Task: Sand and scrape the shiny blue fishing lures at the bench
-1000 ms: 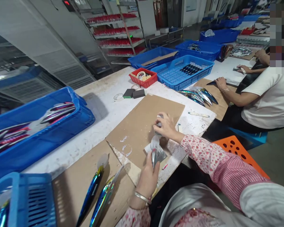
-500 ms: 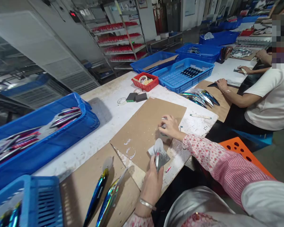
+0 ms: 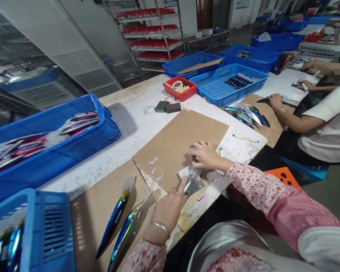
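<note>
Pinched in my left hand (image 3: 171,206) is a silver fishing lure (image 3: 188,185), its clear lip pointing away from me. Beneath the lure lies a grey sheet (image 3: 197,184), perhaps sandpaper, near the front edge of the table. My right hand (image 3: 206,155) is curled just above the lip, its fingers closed round a small greyish thing I cannot make out. Whether that hand touches the lip is unclear. To the left of my left hand, a dark blue lure (image 3: 117,217) and a blue-gold lure (image 3: 127,230) rest side by side on cardboard (image 3: 87,226).
A blue bin (image 3: 107,124) of pink and silver lures and a light-blue basket (image 3: 52,226) stand left. Behind the brown board (image 3: 198,124) are sanding blocks (image 3: 173,108), a red tray (image 3: 188,93) and a blue crate (image 3: 215,99). A co-worker's hand (image 3: 276,101) holds a lure at right.
My left hand has turned lower and flatter over the lure, which now lies nearer the grey sheet. The right hand has come down close to the lure's lip. The view has shifted slightly.
</note>
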Demonstrator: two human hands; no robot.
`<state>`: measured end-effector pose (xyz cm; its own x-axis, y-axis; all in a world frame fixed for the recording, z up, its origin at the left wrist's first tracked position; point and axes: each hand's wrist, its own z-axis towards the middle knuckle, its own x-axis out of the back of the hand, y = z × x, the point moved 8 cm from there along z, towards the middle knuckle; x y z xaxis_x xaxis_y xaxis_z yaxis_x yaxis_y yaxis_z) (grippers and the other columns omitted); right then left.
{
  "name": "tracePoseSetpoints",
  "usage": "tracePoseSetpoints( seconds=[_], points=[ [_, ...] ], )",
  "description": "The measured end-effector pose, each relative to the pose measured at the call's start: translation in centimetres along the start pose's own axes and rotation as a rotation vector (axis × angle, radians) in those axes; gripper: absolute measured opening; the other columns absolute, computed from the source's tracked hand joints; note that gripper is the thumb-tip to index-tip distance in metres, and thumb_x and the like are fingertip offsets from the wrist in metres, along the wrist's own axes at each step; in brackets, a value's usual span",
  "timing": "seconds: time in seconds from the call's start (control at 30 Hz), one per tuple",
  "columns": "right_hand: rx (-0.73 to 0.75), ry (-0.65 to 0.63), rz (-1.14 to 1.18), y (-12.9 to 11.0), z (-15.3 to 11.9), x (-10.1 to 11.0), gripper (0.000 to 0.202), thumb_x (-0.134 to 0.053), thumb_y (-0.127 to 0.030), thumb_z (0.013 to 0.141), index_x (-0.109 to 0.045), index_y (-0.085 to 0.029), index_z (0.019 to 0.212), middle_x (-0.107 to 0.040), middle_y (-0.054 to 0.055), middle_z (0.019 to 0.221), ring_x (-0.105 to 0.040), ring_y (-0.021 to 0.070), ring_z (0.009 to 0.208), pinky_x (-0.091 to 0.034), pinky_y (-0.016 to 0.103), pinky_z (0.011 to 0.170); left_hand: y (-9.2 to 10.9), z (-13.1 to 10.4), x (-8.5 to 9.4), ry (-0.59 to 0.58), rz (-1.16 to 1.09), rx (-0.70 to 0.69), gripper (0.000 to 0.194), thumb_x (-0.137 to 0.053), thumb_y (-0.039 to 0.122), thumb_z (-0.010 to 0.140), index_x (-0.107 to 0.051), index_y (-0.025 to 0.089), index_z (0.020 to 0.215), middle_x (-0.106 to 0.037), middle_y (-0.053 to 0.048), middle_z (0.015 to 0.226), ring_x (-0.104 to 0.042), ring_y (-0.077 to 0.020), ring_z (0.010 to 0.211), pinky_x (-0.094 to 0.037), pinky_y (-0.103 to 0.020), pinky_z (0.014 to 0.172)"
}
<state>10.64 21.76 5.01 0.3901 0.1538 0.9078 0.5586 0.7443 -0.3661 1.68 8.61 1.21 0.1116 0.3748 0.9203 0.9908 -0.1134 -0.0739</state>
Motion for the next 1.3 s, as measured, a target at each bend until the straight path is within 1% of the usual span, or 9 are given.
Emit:
tracePoseSetpoints(
  seconds=[0.17,0.27,0.37,0.53,0.7,0.87,1.07,1.23,1.3],
  points=[
    [0.109,-0.047,0.017,-3.2,1.8,-1.4,0.011,-0.064,-0.033,0.081,-0.065,-0.023,0.085,-0.052,0.004,0.123,-0.041,0.0249,0.11,-0.034,0.04,0.089,-0.3,0.2,-0.2,-0.001,-0.05,0.019,0.052,-0.041,0.028,0.095,-0.038,0.012,0.144,-0.068,-0.018,0.091,-0.07,-0.0302,0.079,-0.053,-0.035,0.066],
    [0.13,-0.102,0.024,-2.5,1.5,-1.1,0.009,-0.064,-0.031,0.08,-0.065,-0.023,0.085,-0.052,0.004,0.123,-0.042,0.0245,0.11,-0.033,0.039,0.089,-0.2,0.1,0.1,-0.007,-0.021,0.014,0.051,-0.041,0.028,0.095,-0.04,0.007,0.142,-0.068,-0.018,0.094,-0.07,-0.0284,0.085,-0.054,-0.033,0.069],
    [0.091,-0.107,0.001,-1.7,1.0,-0.6,0.009,-0.066,-0.029,0.079,-0.065,-0.022,0.084,-0.053,0.006,0.122,-0.042,0.0255,0.107,-0.033,0.04,0.089,0.1,0.1,0.3,-0.017,0.02,-0.004,0.05,-0.039,0.028,0.096,-0.038,0.009,0.142,-0.068,-0.016,0.096,-0.07,-0.0255,0.087,-0.055,-0.031,0.07],
    [0.151,-0.02,-0.03,-3.8,1.6,-0.7,0.007,-0.062,-0.027,0.082,-0.064,-0.021,0.084,-0.052,0.008,0.124,-0.04,0.0267,0.112,-0.032,0.042,0.09,0.0,0.2,0.0,-0.032,0.051,0.019,0.049,-0.038,0.028,0.097,-0.039,0.008,0.141,-0.068,-0.017,0.096,-0.071,-0.0248,0.081,-0.055,-0.031,0.066],
    [0.163,-0.154,-0.008,-3.2,1.4,-1.0,0.009,-0.067,-0.029,0.078,-0.063,-0.021,0.079,-0.055,0.006,0.118,-0.044,0.0244,0.105,-0.033,0.04,0.087,0.2,0.2,0.0,0.006,0.07,-0.013,0.049,-0.039,0.027,0.096,-0.039,0.009,0.141,-0.067,-0.016,0.094,-0.071,-0.025,0.081,-0.055,-0.031,0.066],
    [0.115,0.049,-0.06,-3.6,1.0,-0.4,0.007,-0.063,-0.028,0.082,-0.064,-0.021,0.084,-0.05,0.008,0.13,-0.037,0.028,0.118,-0.03,0.045,0.092,0.1,0.2,0.0,0.021,0.029,0.009,0.047,-0.039,0.026,0.096,-0.041,0.009,0.139,-0.068,-0.016,0.092,-0.07,-0.0243,0.081,-0.053,-0.03,0.064],
    [0.082,-0.066,-0.053,-2.7,0.9,-0.9,0.01,-0.067,-0.031,0.078,-0.065,-0.022,0.081,-0.055,0.007,0.121,-0.043,0.0264,0.107,-0.033,0.043,0.088,0.0,0.3,-0.5,0.044,0.027,0.011,0.049,-0.04,0.028,0.096,-0.039,0.011,0.142,-0.068,-0.016,0.094,-0.07,-0.0249,0.081,-0.054,-0.031,0.065],
    [0.104,0.091,-0.113,-5.4,1.4,-1.2,0.009,-0.061,-0.027,0.083,-0.064,-0.021,0.088,-0.052,0.009,0.126,-0.038,0.0282,0.116,-0.031,0.047,0.093,0.0,0.8,-0.8,0.034,0.027,0.018,0.049,-0.038,0.03,0.096,-0.04,0.008,0.141,-0.068,-0.016,0.093,-0.071,-0.0263,0.079,-0.055,-0.033,0.063],
    [0.108,0.116,-0.06,-5.4,1.3,-1.5,0.009,-0.061,-0.028,0.082,-0.065,-0.022,0.087,-0.052,0.008,0.126,-0.039,0.0273,0.116,-0.032,0.046,0.093,-0.3,0.5,-0.6,0.025,0.031,0.019,0.049,-0.036,0.032,0.097,-0.039,0.01,0.141,-0.068,-0.015,0.096,-0.071,-0.0268,0.079,-0.055,-0.034,0.063]
  ],
)
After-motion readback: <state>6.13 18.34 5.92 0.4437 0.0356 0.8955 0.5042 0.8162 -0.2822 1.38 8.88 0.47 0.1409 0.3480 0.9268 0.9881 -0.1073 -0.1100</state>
